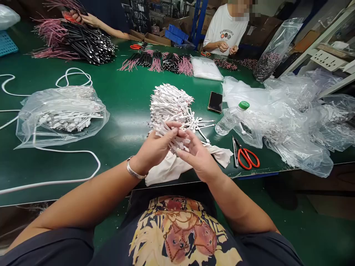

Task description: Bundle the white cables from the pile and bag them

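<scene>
A bundle of short white cables (pixel 174 141) with block-like ends is held up between both hands, just over the near side of the table. My left hand (pixel 156 147) is closed round the bundle, its thumb across the top. At the bundle's right end, my right hand (pixel 202 159) curls in with thumb and fingers against the cable ends. Directly beyond is a large pile of similar white cables (pixel 170 101), with several strewn at its right side. Beneath the hands, an off-white cloth (pixel 166 170) lies on the green table (pixel 124 111).
Orange-handled scissors (pixel 248 158) and tweezers (pixel 235 151) lie right, near a bottle (pixel 229 120) and a phone (pixel 215 102). Plastic bags (pixel 288 122) crowd the right. A filled bag (pixel 63 114) and white cord (pixel 69 181) lie left. Two people work across the table.
</scene>
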A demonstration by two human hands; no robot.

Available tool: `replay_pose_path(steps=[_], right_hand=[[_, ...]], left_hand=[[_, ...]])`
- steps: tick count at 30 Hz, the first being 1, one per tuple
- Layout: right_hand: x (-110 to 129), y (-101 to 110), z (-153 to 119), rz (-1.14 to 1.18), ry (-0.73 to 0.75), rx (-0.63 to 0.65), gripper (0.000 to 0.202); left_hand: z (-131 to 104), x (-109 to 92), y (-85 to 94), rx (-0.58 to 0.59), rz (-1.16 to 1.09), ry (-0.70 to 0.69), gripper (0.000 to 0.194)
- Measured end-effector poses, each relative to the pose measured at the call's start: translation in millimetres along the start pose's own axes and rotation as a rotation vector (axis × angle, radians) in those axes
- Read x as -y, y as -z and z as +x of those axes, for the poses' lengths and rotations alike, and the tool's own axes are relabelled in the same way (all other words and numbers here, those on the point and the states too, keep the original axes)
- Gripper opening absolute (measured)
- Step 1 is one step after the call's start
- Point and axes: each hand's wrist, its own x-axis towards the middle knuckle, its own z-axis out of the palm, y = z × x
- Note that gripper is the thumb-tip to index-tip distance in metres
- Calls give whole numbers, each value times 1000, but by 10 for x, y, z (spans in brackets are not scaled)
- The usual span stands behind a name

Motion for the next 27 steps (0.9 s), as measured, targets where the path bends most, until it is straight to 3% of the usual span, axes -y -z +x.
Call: replay_pose_path(steps=[4,8,12,15,18,20,23,27], right_hand=[[-82,-138,-87,483,-347,34,51],[-121,-185,-127,544,-474,84,33],[-167,-140,-131,312,-409,29,26],[-207,-108,-128,126,-324,87,32],[-219,-74,-115,-6,-334,142,38],[-198,-23,-110,-151,-344,185,37],[-132,112,-126,-507,-240,207,30],[-44,301,-171,-834,-127,53,24]], left_hand=[[39,-76,1,-99,-117,28,14],[34,-107,25,-109,-59,33,16],[3,-151,46,-41,-181,141,17],[-18,-178,45,44,-245,212,21],[-39,-165,48,109,-204,256,23],[-54,-136,63,137,-111,212,21],[-71,-76,100,186,145,40,21],[-59,33,139,257,604,-100,20]])
